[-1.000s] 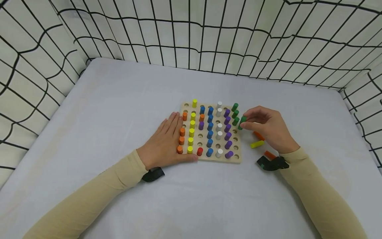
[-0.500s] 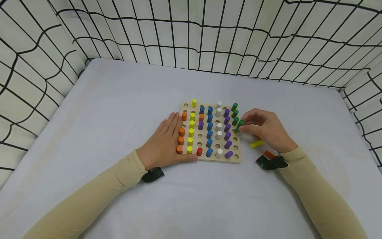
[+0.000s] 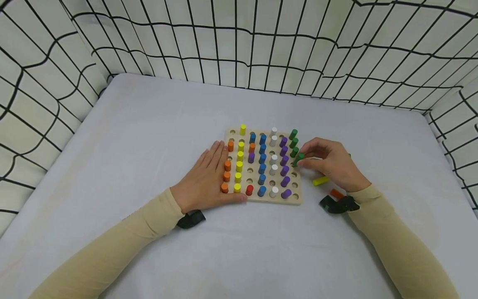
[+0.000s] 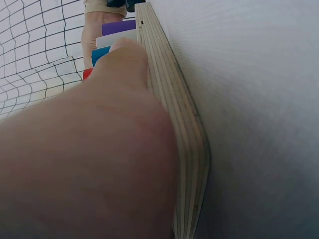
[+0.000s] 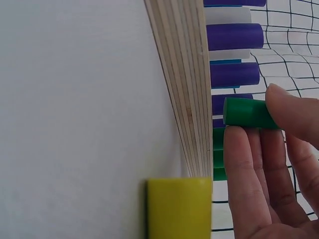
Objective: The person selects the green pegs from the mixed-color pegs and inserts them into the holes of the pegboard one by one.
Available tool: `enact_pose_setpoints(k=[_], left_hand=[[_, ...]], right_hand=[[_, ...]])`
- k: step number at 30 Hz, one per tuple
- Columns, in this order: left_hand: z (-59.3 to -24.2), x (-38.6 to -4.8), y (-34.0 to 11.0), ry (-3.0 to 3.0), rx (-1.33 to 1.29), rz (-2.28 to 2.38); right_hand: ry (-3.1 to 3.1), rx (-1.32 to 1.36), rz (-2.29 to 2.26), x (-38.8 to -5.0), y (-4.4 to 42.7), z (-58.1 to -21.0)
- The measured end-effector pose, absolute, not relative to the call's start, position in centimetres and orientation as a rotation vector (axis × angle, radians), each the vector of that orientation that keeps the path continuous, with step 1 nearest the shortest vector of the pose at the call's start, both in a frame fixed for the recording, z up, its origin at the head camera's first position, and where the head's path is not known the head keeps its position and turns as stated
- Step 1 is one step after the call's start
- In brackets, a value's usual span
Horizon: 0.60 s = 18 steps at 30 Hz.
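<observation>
A wooden pegboard (image 3: 301, 196) holds columns of coloured pegs, with some bare holes. Along its left edge lies my left hand (image 3: 207, 180), fingers straight, thumb at the front edge; the left wrist view shows the thumb against the layered side of the board (image 4: 174, 109). My right hand (image 3: 333, 162) pinches a green peg (image 3: 298, 159) between thumb and fingers at the board's right edge, below three standing green pegs. In the right wrist view this green peg (image 5: 249, 112) is tilted across the fingers; whether its end is in a hole I cannot tell.
A yellow peg (image 3: 321, 180) and an orange peg (image 3: 337, 193) lie on the white surface right of the board, close to the right wrist. A bit of green shows behind the right hand. Black wire mesh (image 3: 246, 46) stands around the back and sides.
My right hand has moved slightly left and down with the green peg, bringing it over the board's right column. The left hand has stayed in place.
</observation>
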<state>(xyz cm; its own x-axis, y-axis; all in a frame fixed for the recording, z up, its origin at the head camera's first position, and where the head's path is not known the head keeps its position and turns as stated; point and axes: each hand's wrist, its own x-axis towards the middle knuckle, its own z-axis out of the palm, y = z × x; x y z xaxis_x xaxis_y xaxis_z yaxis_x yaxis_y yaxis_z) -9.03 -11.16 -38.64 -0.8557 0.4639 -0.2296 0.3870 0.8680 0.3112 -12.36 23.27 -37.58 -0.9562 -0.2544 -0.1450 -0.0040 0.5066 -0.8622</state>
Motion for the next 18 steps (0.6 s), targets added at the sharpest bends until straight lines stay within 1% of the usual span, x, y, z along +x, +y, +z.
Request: enact_pose_setpoints(k=[18], left_hand=[[-38.79,-9.12,-11.20,2.744,0.636,0.350]], right_hand=[[2.524,-0.253,-1.354,-12.55,22.99,-38.08]])
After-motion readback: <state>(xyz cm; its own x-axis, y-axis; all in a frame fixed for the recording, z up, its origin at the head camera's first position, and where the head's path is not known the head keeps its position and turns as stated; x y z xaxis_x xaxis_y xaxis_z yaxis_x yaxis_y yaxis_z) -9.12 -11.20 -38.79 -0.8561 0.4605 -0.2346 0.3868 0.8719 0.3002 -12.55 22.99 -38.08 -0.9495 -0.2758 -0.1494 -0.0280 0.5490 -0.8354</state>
